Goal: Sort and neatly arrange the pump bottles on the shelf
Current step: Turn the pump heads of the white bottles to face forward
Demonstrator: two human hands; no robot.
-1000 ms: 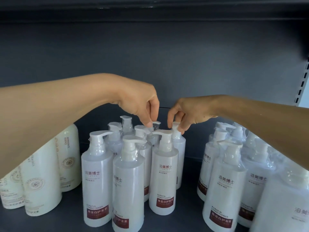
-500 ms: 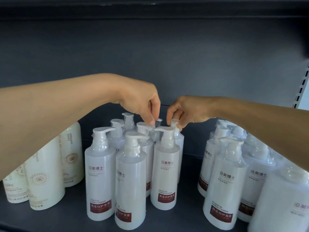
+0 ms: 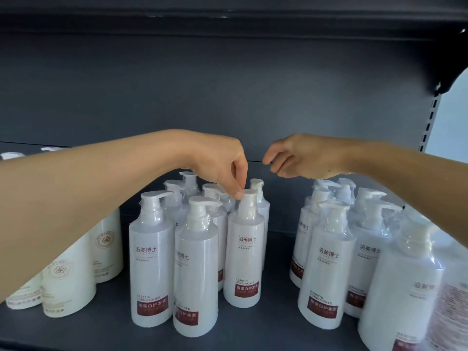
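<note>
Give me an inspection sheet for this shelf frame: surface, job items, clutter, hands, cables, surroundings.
Surface: dark grey shelf, bottles standing on it.
Job's things: middle cluster of white keratin conditioner pump bottles; similar right cluster, film-wrapped.
Clutter: cream bottles at left, partly behind the forearm.
Hands: left hand pinches the pump of one middle bottle; right hand hovers loosely curled, holding nothing.
Cables: nothing seen.
Surroundings: dark back panel, slotted upright at right.

White pump bottles (image 3: 243,252) with dark-red labels; cream bottles (image 3: 68,279); dark-grey shelf (image 3: 276,252).
</note>
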